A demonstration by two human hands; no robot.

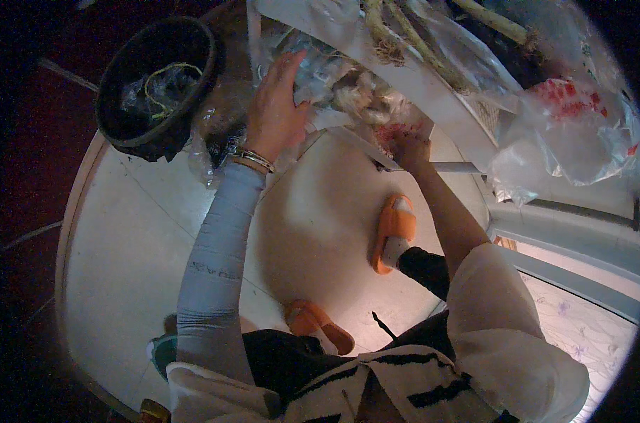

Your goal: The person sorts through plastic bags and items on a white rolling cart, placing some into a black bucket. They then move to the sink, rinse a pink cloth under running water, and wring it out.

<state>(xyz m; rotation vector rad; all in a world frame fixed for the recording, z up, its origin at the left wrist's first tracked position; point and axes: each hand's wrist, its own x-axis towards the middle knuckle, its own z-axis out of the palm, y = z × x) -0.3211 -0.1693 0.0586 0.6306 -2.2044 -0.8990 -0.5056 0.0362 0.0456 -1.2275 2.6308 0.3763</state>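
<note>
My left hand (278, 106), in a light blue arm sleeve with bracelets at the wrist, is raised beside a shelf compartment at the top middle. Its thumb and fingers are apart, with nothing seen between them. Crumpled clear plastic bags (317, 74) lie just beyond it. My right hand (412, 150) is under the slanting white shelf edge (441, 98), against a red and white plastic bag (391, 135). Its fingers are partly hidden and blurred, so whether they grip the bag is unclear. Pale bundled items (362, 95) fill the space between the hands.
A black bin (106, 119) holding clear plastic and a yellow string stands at the left. Rooted plant stalks (378, 31) and red-printed plastic bags (568, 132) lie on the shelf. Orange slippers (396, 222) are on my feet on the tiled floor. A patterned panel shows at the lower right.
</note>
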